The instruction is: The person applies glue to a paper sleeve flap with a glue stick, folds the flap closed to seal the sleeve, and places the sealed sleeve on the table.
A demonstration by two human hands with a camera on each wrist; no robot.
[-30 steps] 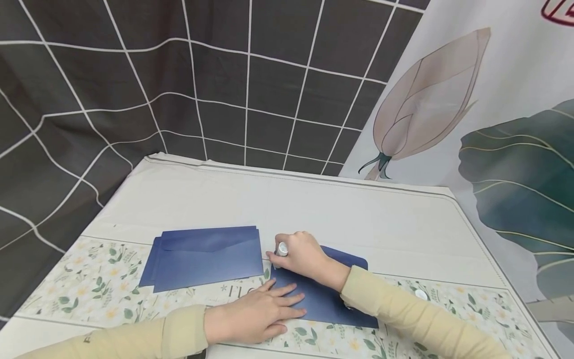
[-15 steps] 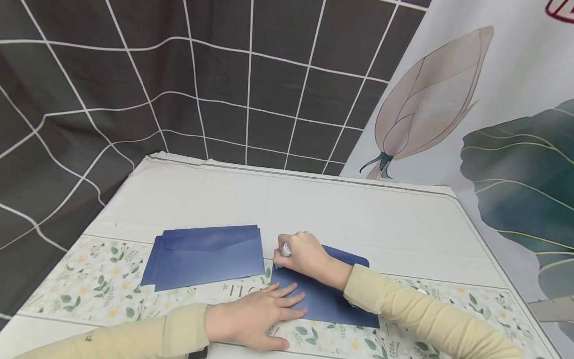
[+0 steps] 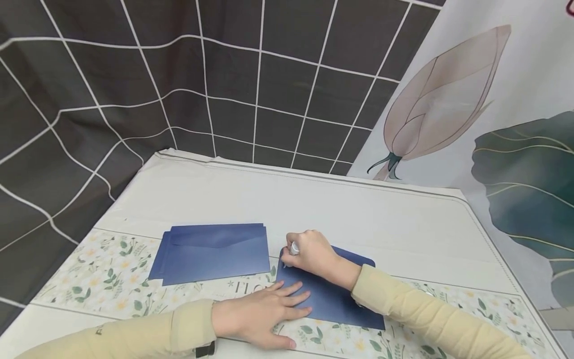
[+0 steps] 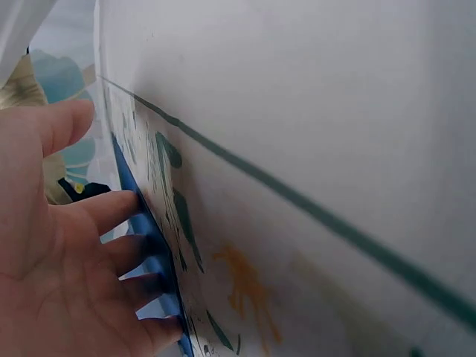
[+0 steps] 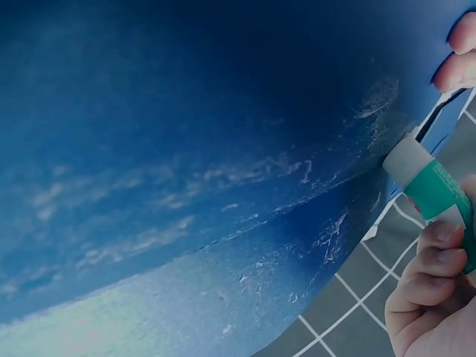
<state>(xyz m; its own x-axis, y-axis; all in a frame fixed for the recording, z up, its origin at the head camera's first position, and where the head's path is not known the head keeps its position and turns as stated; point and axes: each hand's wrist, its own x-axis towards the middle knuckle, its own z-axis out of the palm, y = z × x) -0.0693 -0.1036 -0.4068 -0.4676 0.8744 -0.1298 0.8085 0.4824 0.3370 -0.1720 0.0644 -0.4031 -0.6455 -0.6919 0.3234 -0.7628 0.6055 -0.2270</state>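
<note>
My right hand (image 3: 314, 254) grips a glue stick (image 5: 435, 190), white-tipped with a green barrel. Its tip meets the blue envelope (image 3: 336, 304) near the left end, at the crease of the raised flap (image 3: 356, 256). Whitish glue smears (image 5: 141, 242) run along both sides of that crease in the right wrist view. My left hand (image 3: 262, 314) lies spread with straight fingers, the fingertips on the envelope's lower left edge and the thumb on the tablecloth. In the left wrist view, the left hand's palm and fingers (image 4: 119, 212) show beside the envelope's blue edge.
Several blue envelopes (image 3: 219, 257) lie stacked to the left, flaps folded down. The tablecloth (image 3: 314, 209) is white with a floral band. A dark checked curtain (image 3: 287, 80) hangs behind, and a leaf-patterned one (image 3: 435, 114) on the right.
My right hand has shifted the glue stick slightly right along the envelope, its fingers closing more tightly round it. My left thumb has spread away from the fingers. The head view has turned slightly.
</note>
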